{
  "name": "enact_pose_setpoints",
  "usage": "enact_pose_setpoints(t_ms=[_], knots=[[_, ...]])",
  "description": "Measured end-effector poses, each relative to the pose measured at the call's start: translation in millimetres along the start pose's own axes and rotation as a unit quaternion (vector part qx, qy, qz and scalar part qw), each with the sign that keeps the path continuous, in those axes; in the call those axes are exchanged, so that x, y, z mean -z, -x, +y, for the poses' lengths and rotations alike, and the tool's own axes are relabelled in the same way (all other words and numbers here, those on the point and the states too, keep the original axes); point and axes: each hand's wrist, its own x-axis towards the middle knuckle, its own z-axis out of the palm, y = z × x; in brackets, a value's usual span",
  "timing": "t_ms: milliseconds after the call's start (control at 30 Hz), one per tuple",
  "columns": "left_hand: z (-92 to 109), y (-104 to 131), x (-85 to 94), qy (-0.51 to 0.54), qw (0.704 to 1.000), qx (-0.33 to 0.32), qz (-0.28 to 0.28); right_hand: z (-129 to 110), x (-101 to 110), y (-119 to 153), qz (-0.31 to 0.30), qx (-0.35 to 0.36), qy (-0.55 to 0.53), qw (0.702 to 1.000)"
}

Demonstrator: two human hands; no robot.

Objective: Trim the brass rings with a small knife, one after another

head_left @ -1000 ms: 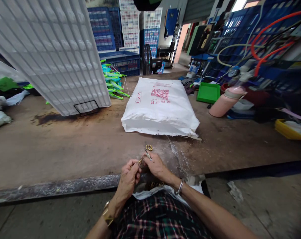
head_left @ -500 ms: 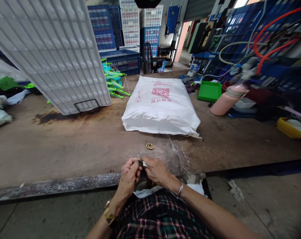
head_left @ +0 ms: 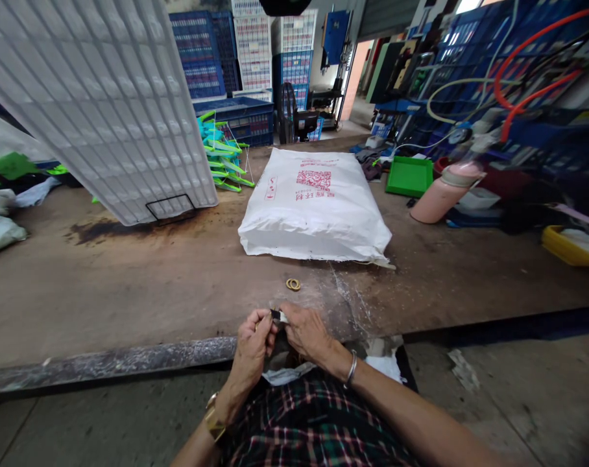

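Observation:
My left hand (head_left: 254,336) and my right hand (head_left: 308,332) meet at the table's front edge, fingers pinched close together. Between their fingertips is a small black piece (head_left: 276,314) with a whitish part (head_left: 283,318) beside the right fingers; both are too small to name. The left fingers close on the black end, the right fingers on the whitish end. Just beyond the hands, two brass-coloured rings (head_left: 293,285) lie overlapping on the wooden table (head_left: 129,292). Behind the rings a white woven sack (head_left: 314,207) with red print lies flat.
A tall white ribbed plastic panel (head_left: 114,110) leans at the left, with bright green and blue plastic parts (head_left: 224,152) beside it. To the right are a green tray (head_left: 410,176), a pink bottle (head_left: 443,194) and a yellow tray (head_left: 567,250). Stacked crates (head_left: 197,55) stand behind.
The black piece between my fingertips shows more plainly now, and a brass-coloured bit seen above it before is no longer visible. The hands have barely moved; rings and sack stay put.

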Motion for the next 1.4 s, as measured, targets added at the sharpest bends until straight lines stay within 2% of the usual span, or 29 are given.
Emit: enact_pose_setpoints(t_ms=[400,567,867,967,1067,1167,1267,1333,1400], knots=[[2,4,0.0,0.006,1.000,-0.004,-0.013,1,1,0,-0.021,0.000,-0.030,0.999],[-2,4,4.2,0.004,0.999,-0.016,-0.035,6,2,-2,-0.054,0.041,-0.066,0.995],[0,9,8.4,-0.075,0.996,-0.039,-0.042,3,10,0,-0.079,0.077,-0.064,0.992],[5,16,6.6,-0.079,0.995,-0.033,-0.057,7,11,-2,-0.089,0.052,-0.034,0.994],[10,25,1.3,-0.018,0.994,-0.017,-0.106,14,11,-7,-0.069,-0.001,0.001,0.998],[14,27,-3.8,0.080,0.988,0.018,-0.128,22,11,-14,-0.003,-0.044,0.019,0.999],[13,22,-3.6,0.151,0.983,0.060,-0.084,31,13,-24,0.085,-0.076,0.030,0.993],[10,17,-0.4,0.177,0.980,0.083,-0.045,36,15,-30,0.100,-0.096,0.051,0.989],[7,14,4.0,0.200,0.974,0.103,-0.034,40,15,-34,0.084,-0.105,0.073,0.988]])
